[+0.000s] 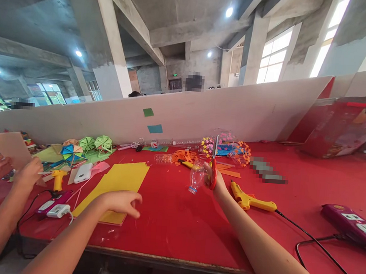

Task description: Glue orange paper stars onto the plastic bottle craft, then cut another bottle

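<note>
My right hand (pixel 216 182) is closed around red-handled scissors (pixel 213 174), their blades pointing up. Its fingers also meet the cut-off top of a transparent plastic bottle (pixel 196 176), which hangs neck down with a blue cap (pixel 192 190). How the fingers split between the two is partly hidden. Over the lower end of a stack of yellow sheets (pixel 122 176), my left hand (pixel 125 203) hovers with curved, parted fingers and nothing in it. Beyond my right hand lie transparent plastic pieces covered in star stickers (pixel 243 153) and orange paper scraps (pixel 184 156).
A yellow glue gun (pixel 253 200) lies right, its cord near a purple power strip (pixel 352 224). Left are another glue gun (pixel 59 179), a white charger (pixel 58 211) and paper umbrellas (pixel 88 144). Another person's hands (pixel 26 172) hold brown card. A white partition (pixel 184 116) closes the back.
</note>
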The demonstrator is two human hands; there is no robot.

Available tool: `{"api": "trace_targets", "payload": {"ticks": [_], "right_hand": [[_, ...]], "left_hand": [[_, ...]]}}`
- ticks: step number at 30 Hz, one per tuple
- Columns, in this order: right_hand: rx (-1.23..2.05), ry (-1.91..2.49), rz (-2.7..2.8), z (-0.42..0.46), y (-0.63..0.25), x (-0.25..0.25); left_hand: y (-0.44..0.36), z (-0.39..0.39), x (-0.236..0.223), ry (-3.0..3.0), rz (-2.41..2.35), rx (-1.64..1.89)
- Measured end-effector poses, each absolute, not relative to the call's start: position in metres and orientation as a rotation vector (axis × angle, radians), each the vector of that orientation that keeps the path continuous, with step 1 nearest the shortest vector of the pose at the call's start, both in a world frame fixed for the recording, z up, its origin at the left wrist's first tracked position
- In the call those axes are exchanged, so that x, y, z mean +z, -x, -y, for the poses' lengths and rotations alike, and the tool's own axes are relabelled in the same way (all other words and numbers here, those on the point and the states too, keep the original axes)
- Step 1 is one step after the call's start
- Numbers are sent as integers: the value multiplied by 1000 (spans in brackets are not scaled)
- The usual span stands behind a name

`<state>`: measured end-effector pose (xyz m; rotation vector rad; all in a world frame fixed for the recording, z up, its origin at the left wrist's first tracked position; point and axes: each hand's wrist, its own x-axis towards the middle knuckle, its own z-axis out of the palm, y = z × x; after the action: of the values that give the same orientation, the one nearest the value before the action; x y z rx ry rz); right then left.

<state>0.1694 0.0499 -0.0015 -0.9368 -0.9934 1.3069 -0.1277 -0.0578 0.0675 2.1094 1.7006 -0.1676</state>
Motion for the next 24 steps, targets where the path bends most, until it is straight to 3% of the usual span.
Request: {"api": "trace_targets", "payload": {"ticks": [7,11,19,24], "right_hand": [[1321,956,1006,-51,-169,-3],[1322,973,1010,-53,-168,-3],[1337,995,996,-49,-167,3],[1323,1005,979,-48,-168,5]], "left_hand": [[55,68,14,-2312,-1684,183],[70,88,-11,-2311,-1683,221],[126,106,37,-2134,-1911,-122],[73,112,41,-2204,-1289,107]]}}
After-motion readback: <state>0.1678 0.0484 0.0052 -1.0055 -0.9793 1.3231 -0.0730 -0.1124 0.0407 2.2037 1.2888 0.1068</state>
